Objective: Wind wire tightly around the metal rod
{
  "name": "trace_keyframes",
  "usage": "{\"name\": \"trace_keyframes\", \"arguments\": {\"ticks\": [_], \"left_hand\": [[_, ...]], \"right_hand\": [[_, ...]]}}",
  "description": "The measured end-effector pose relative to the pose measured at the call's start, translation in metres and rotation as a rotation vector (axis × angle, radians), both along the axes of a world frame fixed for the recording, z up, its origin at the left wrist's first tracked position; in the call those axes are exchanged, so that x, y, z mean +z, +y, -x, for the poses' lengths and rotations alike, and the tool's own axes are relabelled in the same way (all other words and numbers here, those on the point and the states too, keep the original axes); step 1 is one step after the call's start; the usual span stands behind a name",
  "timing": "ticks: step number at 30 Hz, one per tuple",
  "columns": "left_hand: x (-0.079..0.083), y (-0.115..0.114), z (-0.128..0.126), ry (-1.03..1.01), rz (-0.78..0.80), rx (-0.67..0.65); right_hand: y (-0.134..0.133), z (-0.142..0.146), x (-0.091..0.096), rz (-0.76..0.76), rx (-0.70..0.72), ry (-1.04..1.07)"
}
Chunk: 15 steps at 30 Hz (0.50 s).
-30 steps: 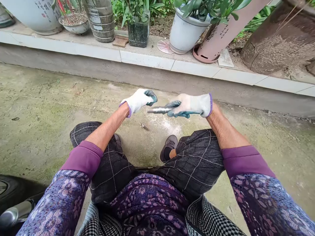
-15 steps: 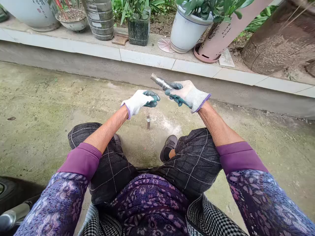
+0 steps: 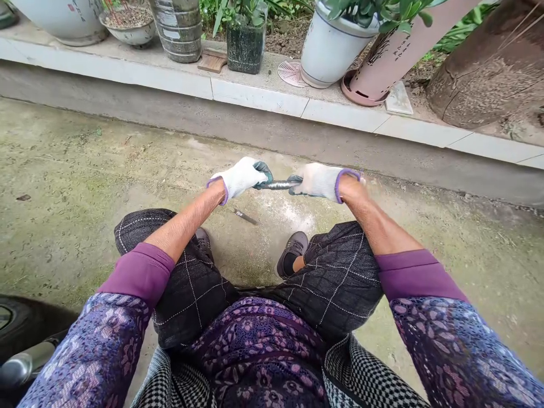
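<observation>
I sit with both hands in white gloves with green palms, held out over my knees. My right hand (image 3: 317, 181) is closed around one end of a short silvery metal rod (image 3: 278, 185), which lies level. My left hand (image 3: 240, 175) has its fingers curled onto the rod's other end. Below the hands, a small dark metal piece (image 3: 244, 215) lies on the concrete ground (image 3: 85, 170), beside a whitish scuffed patch.
A tiled ledge (image 3: 255, 96) runs across the back with several plant pots, among them a white pot (image 3: 329, 51) and a dark pot (image 3: 244, 48). A large stump (image 3: 488, 73) stands at the right. My shoe (image 3: 291, 249) rests under the rod. A dark tyre (image 3: 17, 323) shows at lower left.
My right hand raised the rod with its tip pointing up and left, then brought it down level. Its free end now meets my left hand's fingers. The small piece on the ground looks shifted.
</observation>
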<state>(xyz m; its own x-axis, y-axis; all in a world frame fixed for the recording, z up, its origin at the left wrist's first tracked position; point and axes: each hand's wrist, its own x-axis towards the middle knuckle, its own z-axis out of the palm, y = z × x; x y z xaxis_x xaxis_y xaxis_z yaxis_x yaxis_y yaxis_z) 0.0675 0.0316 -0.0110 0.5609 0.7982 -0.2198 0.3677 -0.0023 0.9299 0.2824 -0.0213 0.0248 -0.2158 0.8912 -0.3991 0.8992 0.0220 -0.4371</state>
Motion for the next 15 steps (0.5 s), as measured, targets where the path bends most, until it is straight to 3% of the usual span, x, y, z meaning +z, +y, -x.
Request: {"name": "trace_keyframes", "arguments": {"ticks": [4,6,10,13,15], "left_hand": [[0.001,-0.004,-0.006,-0.141,0.143,0.085],[0.002,-0.003,-0.005,-0.248,0.216,0.094],[0.0,0.003,-0.002,-0.34,0.281,0.093],[-0.003,0.007,-0.001,-0.34,0.243,0.108],[-0.004,0.009,0.0,-0.304,0.166,0.111]], "right_hand": [[0.008,0.002,0.004,-0.177,-0.084,-0.188],[0.008,0.003,0.011,-0.201,-0.206,-0.047],[0.0,0.006,0.027,-0.123,-0.386,0.433],[-0.01,0.007,0.038,-0.057,-0.364,0.662],[-0.017,0.005,0.041,0.038,-0.292,0.68]]}}
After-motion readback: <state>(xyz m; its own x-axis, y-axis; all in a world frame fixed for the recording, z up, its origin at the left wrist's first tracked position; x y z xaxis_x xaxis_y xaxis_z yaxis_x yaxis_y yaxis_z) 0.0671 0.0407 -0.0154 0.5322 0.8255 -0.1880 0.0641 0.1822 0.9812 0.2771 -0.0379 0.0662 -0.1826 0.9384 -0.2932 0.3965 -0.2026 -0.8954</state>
